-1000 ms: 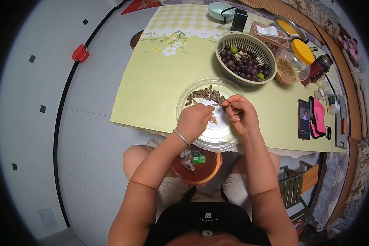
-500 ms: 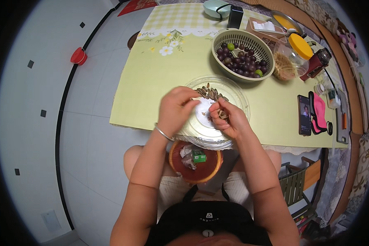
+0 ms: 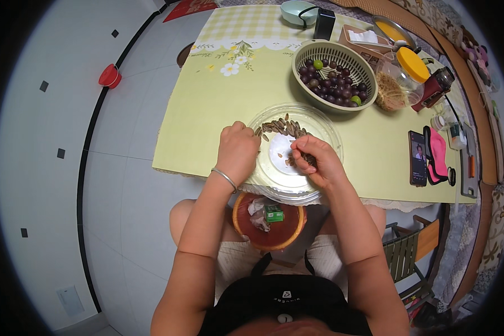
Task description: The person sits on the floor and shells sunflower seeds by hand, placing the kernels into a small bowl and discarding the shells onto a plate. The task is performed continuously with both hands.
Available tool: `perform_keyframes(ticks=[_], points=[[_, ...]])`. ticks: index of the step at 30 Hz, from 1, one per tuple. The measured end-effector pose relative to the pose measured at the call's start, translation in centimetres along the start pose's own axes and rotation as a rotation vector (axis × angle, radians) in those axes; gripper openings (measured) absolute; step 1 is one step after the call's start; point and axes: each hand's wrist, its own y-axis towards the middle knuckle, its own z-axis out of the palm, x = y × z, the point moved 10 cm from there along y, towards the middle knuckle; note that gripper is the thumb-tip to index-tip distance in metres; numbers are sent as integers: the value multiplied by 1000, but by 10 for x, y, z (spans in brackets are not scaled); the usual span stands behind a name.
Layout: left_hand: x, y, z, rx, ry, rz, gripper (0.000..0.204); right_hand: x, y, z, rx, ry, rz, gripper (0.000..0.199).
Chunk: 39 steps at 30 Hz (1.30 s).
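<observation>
— Hands first: where are they?

— Both over the clear glass bowl [image 3: 319,120] at the near edge of the yellow table [image 3: 207,112]. The left hand [image 3: 238,151] is curled into a loose fist on the bowl's left rim; whether anything sits inside the fist cannot be told. The right hand [image 3: 317,161] has thumb and fingertips pinched narrow on a small seed above the bowl's middle.

— And the seeds?

— Striped sunflower seeds [image 3: 280,126] lie in a band along the bowl's far-left inside, just beyond the left knuckles. A few pale bits rest on the bowl's white centre.

— Anything below the table?

— A round orange bin [image 3: 246,221] between the person's knees, holding crumpled paper and a small green box [image 3: 273,213].

— Farther out?

— A green basket of dark grapes [image 3: 333,67] behind the bowl, a jar with a yellow lid [image 3: 411,64] beside it, and a phone [image 3: 417,158] to the right, well apart from the hands.
</observation>
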Motion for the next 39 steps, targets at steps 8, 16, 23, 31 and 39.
perform_keyframes(ticks=[8,16,23,31,39], points=[[-22,0,-26,-340,-666,-112,14,0,-5,6,-130,-248,-143,3],[-51,-4,-15,-261,-432,13,20,9,-11,-5,-253,-376,-218,4],[-60,-13,-14,-309,-408,-12,23,27,-18,5,-315,-826,-422,8],[-45,-12,-21,-350,-695,-67,23,11,-9,-4,-192,-362,-227,4],[-27,-11,35,-84,-1593,-465,19,12,-10,2,-101,-138,-109,5]])
